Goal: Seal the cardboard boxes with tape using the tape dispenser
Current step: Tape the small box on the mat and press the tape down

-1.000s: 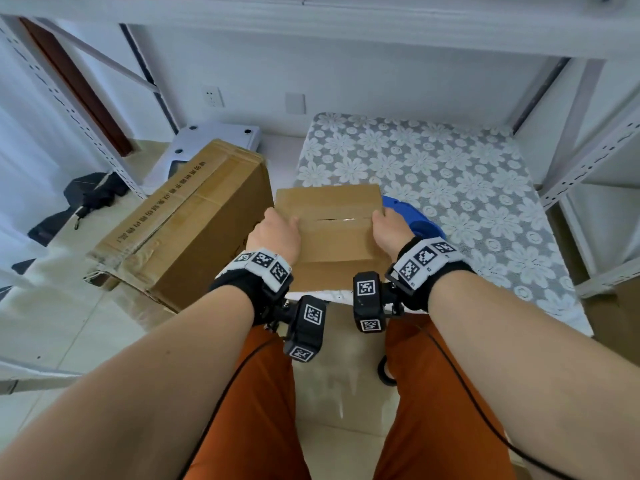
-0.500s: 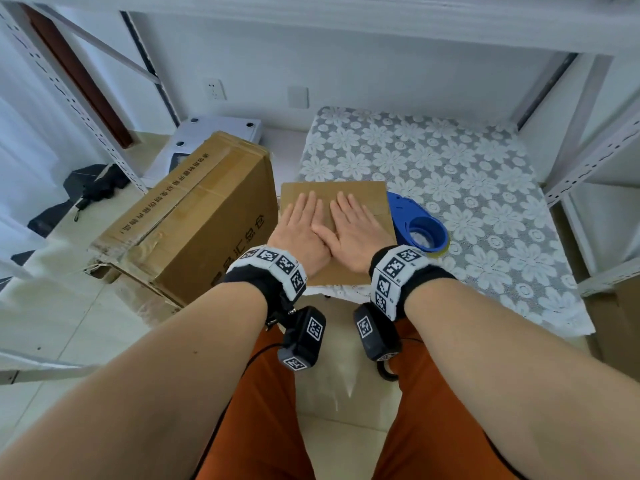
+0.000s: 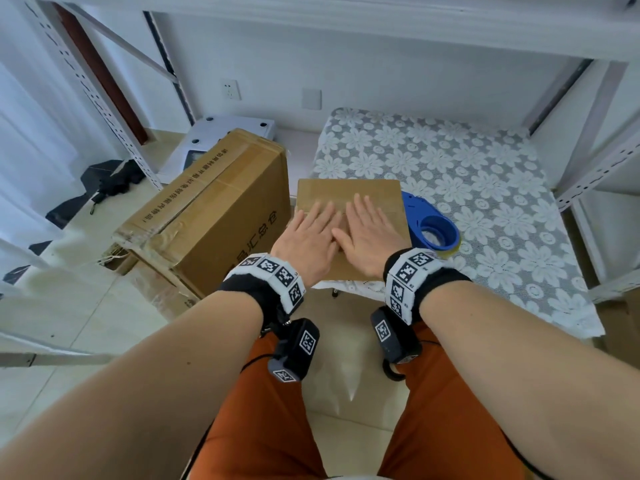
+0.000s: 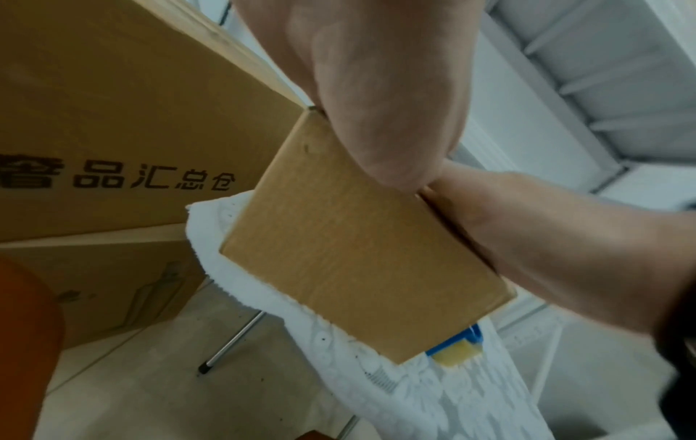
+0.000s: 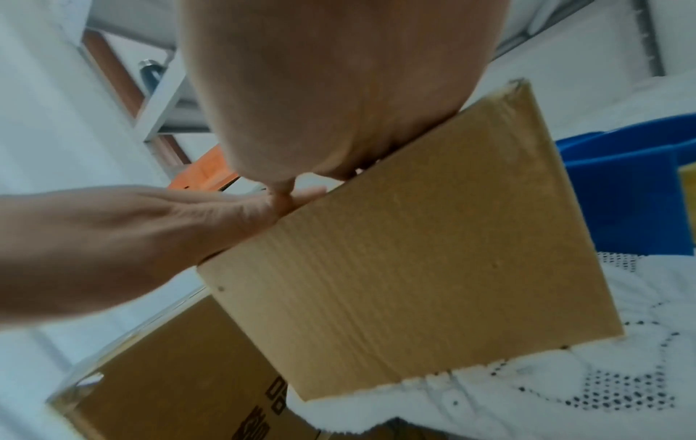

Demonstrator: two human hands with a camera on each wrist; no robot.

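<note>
A small brown cardboard box (image 3: 349,192) (image 4: 354,244) (image 5: 433,253) stands at the near left corner of the table, flaps folded down. My left hand (image 3: 310,233) and right hand (image 3: 367,230) lie flat on its top, side by side, fingers straight, thumbs touching. The seam between the flaps runs under my fingers. A blue tape dispenser (image 3: 433,223) (image 5: 621,184) with a roll of tape lies on the table right beside the box, untouched.
A large brown carton (image 3: 214,209) (image 4: 113,119) stands on the floor, tilted, left of the table. The table carries a white flowered lace cloth (image 3: 467,174). White metal shelf frames (image 3: 595,168) flank both sides. Dark bags (image 3: 104,181) lie on the floor at the left.
One second ago both hands gripped the box's sides with its flaps gapped. They have since moved onto the top, pressed the flaps flat, and slid slightly forward.
</note>
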